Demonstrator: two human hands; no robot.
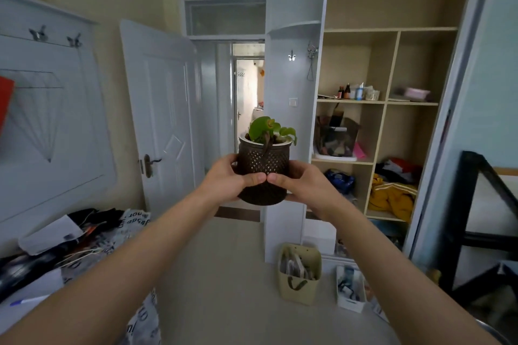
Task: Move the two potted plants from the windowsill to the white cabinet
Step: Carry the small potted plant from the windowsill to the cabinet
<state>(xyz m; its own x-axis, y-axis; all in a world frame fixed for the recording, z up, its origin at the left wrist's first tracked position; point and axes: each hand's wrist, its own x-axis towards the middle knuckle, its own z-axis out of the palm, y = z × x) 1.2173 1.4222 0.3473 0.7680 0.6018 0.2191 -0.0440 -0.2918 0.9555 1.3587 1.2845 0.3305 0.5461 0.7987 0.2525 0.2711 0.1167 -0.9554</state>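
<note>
A small potted plant (263,161) with green leaves in a dark brown, diamond-textured pot is held up at chest height in the middle of the view. My left hand (228,179) grips its left side and my right hand (297,185) grips its right side, thumbs meeting on the front. A tall white cabinet (291,92) with a curved shelf and hooks stands straight behind the pot. No windowsill and no second plant are in view.
An open white door (159,109) leads to a hallway at centre left. Open beige shelves (378,103) hold bottles and clothes at right. A cluttered bed (73,246) lies at left. A beige bag (298,274) and a box sit on the floor. A black frame (476,218) stands far right.
</note>
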